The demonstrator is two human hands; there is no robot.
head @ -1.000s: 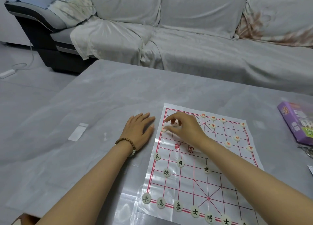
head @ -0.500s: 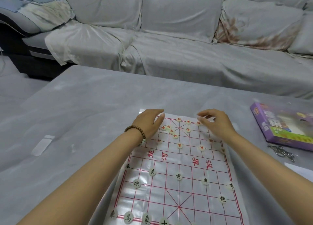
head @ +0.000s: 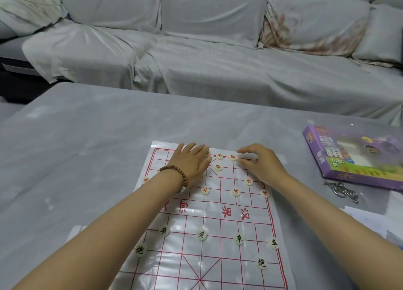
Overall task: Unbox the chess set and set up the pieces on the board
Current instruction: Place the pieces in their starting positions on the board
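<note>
Hands are both out at the far edge of the board point(head: 165, 265); the left hand point(head: 192, 161), a bracelet point(head: 176, 174) at its wrist, lies palm down with straight fingers on the far-left squares, holding nothing I can see; the right hand point(head: 259, 161) is curled with its fingertips just beside the back line, and whether it pinches a piece there I cannot tell. To my eye the step is filling the red back rank, and doing it well starts close in: both forearms pass over the black pieces point(head: 238, 239), so they should be carried high, since a brush would likely send those sliding on the slick sheet; farther on, the wrists hang over the red pieces point(head: 236, 192) of the soldier row, which calls for the same care; at the rank itself each piece belongs on a crossing of lines, not inside a square, character up, and the flat left palm does good work pinning the sheet while the right places; one of the red pieces sits a step inside the palace cross and probably needs moving back. The board is a thin, glossy, creased sheet printed with a red grid, lying on the grey table point(head: 87, 148) straight before the person; its near rows hold cream pieces with black characters, then comes the river lettering in red, then cream pieces with red characters; off to the right, well apart, lies the purple box point(head: 353, 158); beyond the table stands a sofa point(head: 218, 49) under grey covers.
</note>
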